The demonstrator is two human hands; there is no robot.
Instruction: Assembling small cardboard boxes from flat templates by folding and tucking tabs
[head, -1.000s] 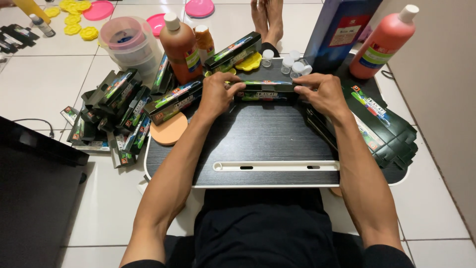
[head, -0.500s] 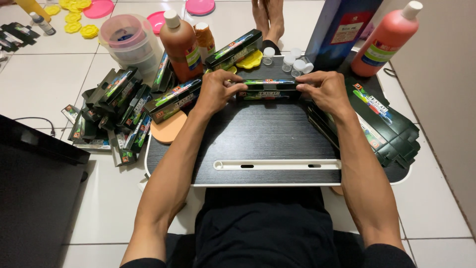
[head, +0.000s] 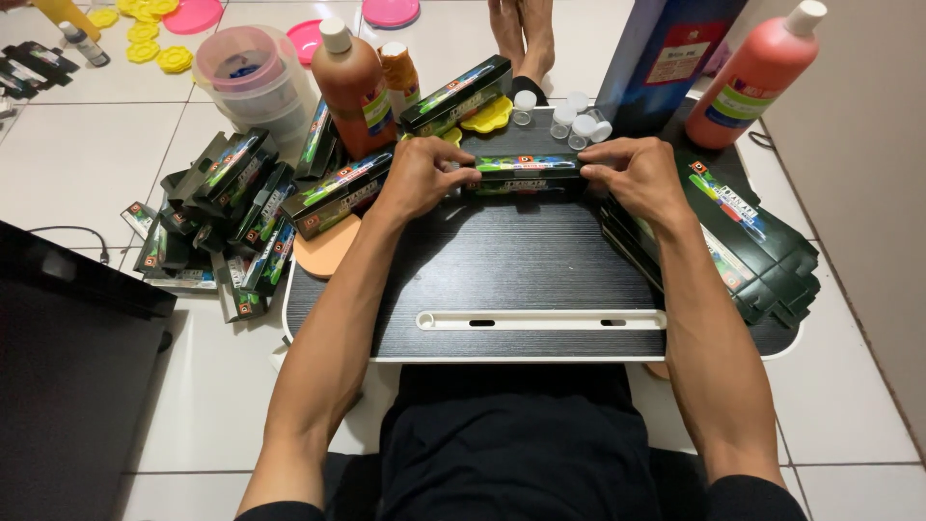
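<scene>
Glossy cardboard box (head: pixel 526 175), wood-grain tray (head: pixel 521 270)

Between the earlier pictures and now the left hand (head: pixel 422 177) and the right hand (head: pixel 639 174) sit a little farther up the black lap table (head: pixel 521 275), toward its far edge, and the long dark box (head: pixel 526 174) gripped between them by its ends lies higher with them. Little else differs.
</scene>
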